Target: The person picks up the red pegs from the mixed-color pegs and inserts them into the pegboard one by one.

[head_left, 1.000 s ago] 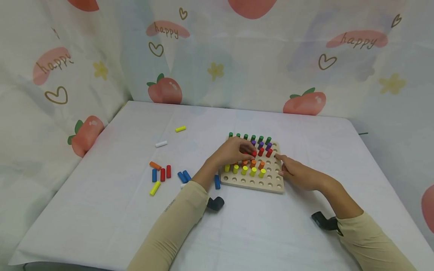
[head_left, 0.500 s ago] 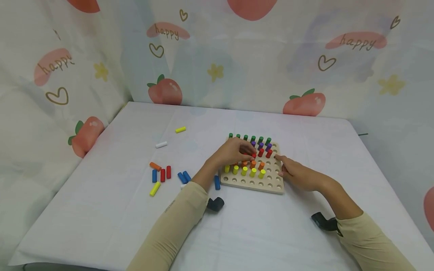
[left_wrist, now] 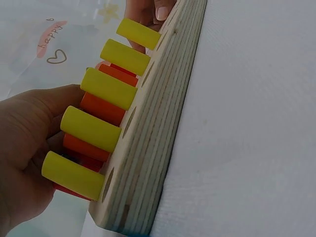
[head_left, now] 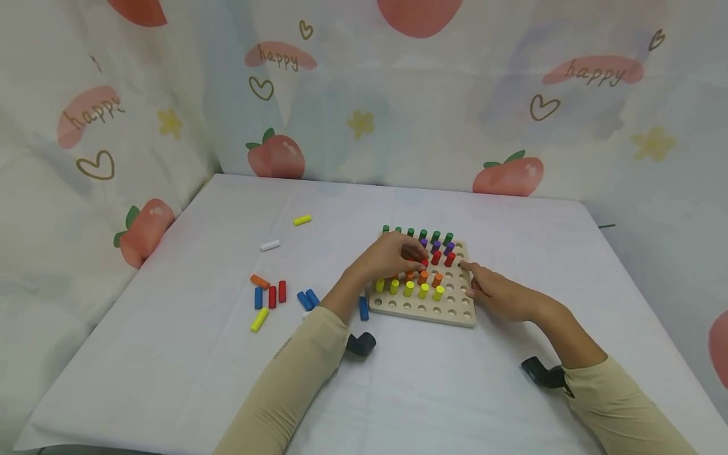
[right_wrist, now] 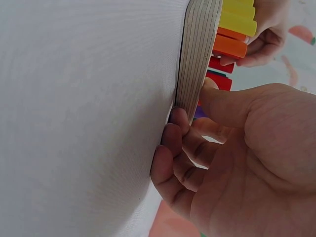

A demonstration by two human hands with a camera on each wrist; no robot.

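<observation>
A wooden pegboard (head_left: 421, 315) lies on the table, with upright rows of green (head_left: 423, 234), purple (head_left: 436, 247), red (head_left: 450, 259), orange (head_left: 423, 278) and yellow pegs (head_left: 423, 291). My left hand (head_left: 392, 256) reaches over the board and pinches a red peg (head_left: 424, 263) in the red row; its fingertips are partly covered. In the left wrist view, yellow pegs (left_wrist: 91, 129) stand in front of that hand. My right hand (right_wrist: 232, 163) grips the board's right edge, thumb on top and fingers curled against the side.
Left of the board lie loose pegs: blue (head_left: 364, 308), red (head_left: 282, 291), orange (head_left: 260, 282), yellow (head_left: 259, 320) and white (head_left: 270, 245). Another yellow peg (head_left: 303, 220) lies farther back. A printed cloth (head_left: 426, 126) hangs behind the table.
Both hands hold nearly still at the board, the left on the red peg. The head view shifts slightly; the loose pegs stay where they were.
</observation>
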